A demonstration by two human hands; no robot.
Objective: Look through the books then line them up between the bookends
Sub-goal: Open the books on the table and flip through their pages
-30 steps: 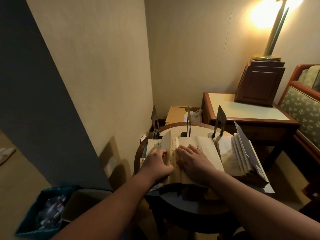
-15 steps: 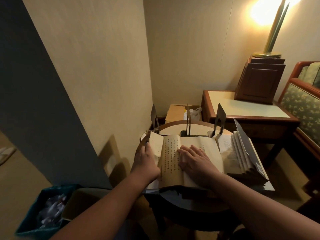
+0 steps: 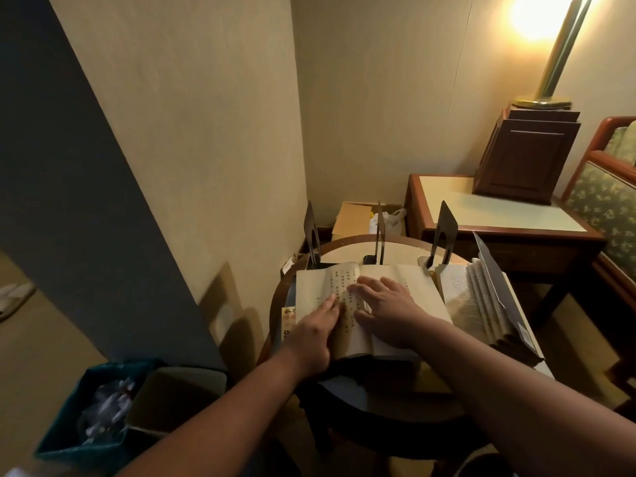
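Note:
An open book [image 3: 416,290] with yellowed pages lies flat on a small round table [image 3: 347,242]. My left hand [image 3: 315,330] rests on its left page with the fingers stretched toward the gutter. My right hand [image 3: 389,306] lies flat on the pages near the middle, fingers spread. A second book [image 3: 481,304] with a dark cover lies fanned open to the right. Three dark metal bookends stand at the table's back: left bookend [image 3: 311,232], middle bookend [image 3: 378,235], right bookend [image 3: 444,232]. More books lie under the open one, mostly hidden.
A wooden side table [image 3: 495,215] carries a dark wooden box [image 3: 526,156] and a brass lamp [image 3: 554,60] at the right. An upholstered chair [image 3: 609,201] is at far right. A cardboard box [image 3: 354,218] sits in the corner. A teal bin [image 3: 93,414] with paper stands at lower left.
My left hand has laid a turned page down to the left and come back toward the gutter. My right hand stayed flat on the book.

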